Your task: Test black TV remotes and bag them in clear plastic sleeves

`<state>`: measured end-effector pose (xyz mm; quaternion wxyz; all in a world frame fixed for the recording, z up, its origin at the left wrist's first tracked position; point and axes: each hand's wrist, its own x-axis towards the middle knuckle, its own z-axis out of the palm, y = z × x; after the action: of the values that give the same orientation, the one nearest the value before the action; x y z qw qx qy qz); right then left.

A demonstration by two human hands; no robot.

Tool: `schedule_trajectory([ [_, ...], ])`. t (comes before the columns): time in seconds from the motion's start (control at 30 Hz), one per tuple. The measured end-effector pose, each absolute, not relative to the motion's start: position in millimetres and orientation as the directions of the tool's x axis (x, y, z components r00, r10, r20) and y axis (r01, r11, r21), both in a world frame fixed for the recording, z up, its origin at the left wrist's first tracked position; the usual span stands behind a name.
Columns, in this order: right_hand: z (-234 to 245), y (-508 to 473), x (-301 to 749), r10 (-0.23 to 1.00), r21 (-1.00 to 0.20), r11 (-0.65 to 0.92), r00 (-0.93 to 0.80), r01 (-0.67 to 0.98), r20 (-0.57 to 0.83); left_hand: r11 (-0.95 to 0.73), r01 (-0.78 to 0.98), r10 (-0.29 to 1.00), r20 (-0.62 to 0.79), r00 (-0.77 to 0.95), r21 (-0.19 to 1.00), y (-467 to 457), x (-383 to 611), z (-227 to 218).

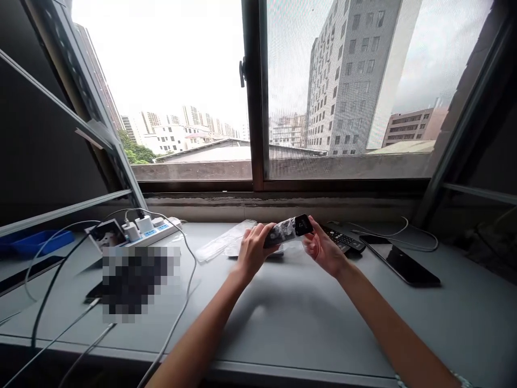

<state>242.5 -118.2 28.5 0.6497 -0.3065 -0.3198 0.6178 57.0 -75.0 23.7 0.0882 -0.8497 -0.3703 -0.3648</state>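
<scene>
Above the middle of the desk I hold a long dark remote control (pixel 279 233), partly in crinkled clear plastic, tilted up to the right. My left hand (pixel 254 245) wraps round its left part. At its black right end, which bears small pale markings, my right hand (pixel 325 249) grips with thumb and fingers; some fingertips are hidden. Clear plastic bags (pixel 220 245) lie on the desk behind my left hand. A dark flat thing (pixel 276 256) shows under the held remote, mostly hidden. Beside my right hand lie black remotes with buttons (pixel 343 240).
A black phone (pixel 404 261) lies at the right, near a white cable (pixel 420 245). On the left are a power strip (pixel 155 231) with plugs, a blue tray (pixel 42 242), a blurred dark item (pixel 135 277) and trailing cables. Metal rack posts and a window (pixel 258 108) stand behind the desk (pixel 291 323).
</scene>
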Motion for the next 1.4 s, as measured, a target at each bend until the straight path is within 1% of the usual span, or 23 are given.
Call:
schedule_trajectory([
  [0.1,23,-117,243,0.993,-0.879,0.105,0.1,-0.465,0.066,-0.725,0.677,0.567,0.668,0.482,0.127,-76,60,22],
  [0.2,19,-117,243,0.986,-0.911,0.145,0.133,-0.385,0.101,-0.738,0.668,0.556,0.65,0.518,0.099,-78,62,20],
  [0.3,16,-118,244,0.99,-0.947,0.129,0.096,-0.294,0.105,-0.738,0.671,0.562,0.61,0.559,0.065,-80,62,19],
  [0.4,15,-118,245,0.995,-0.986,0.097,0.046,-0.137,0.091,-0.759,0.646,0.568,0.562,0.601,0.076,-82,61,20],
  [0.5,15,-118,246,0.996,-0.996,0.088,0.025,-0.006,0.088,-0.775,0.626,0.567,0.532,0.629,0.085,-84,61,22],
  [0.6,15,-118,247,0.994,-0.992,0.092,0.052,0.09,0.096,-0.792,0.606,0.543,0.528,0.653,0.066,-86,61,25],
  [0.7,17,-118,246,0.993,-0.985,0.092,0.065,0.145,0.102,-0.804,0.587,0.534,0.541,0.65,0.088,-88,62,24],
  [0.8,22,-120,244,0.993,-0.98,0.076,0.072,0.185,0.091,-0.799,0.588,0.551,0.546,0.63,0.127,-89,63,23],
  [0.87,25,-122,241,0.992,-0.975,0.074,0.08,0.21,0.093,-0.795,0.592,0.558,0.541,0.629,0.131,-89,63,22],
  [0.97,26,-122,238,0.985,-0.958,0.105,0.108,0.266,0.138,-0.8,0.588,0.547,0.542,0.638,0.115,-87,63,21],
  [1.1,20,-119,237,0.964,-0.891,0.133,0.152,0.435,0.218,-0.834,0.545,0.512,0.491,0.705,0.089,-86,65,19],
  [1.23,15,-119,241,0.968,-0.799,0.083,0.143,0.595,0.208,-0.863,0.491,0.492,0.412,0.767,0.116,-88,69,11],
  [1.33,17,-121,245,0.967,-0.739,0.033,0.166,0.673,0.194,-0.861,0.488,0.5,0.407,0.764,0.142,-88,71,5],
  [1.4,20,-123,248,0.966,-0.703,0.007,0.178,0.711,0.19,-0.843,0.519,0.528,0.402,0.748,0.141,-88,73,3],
])
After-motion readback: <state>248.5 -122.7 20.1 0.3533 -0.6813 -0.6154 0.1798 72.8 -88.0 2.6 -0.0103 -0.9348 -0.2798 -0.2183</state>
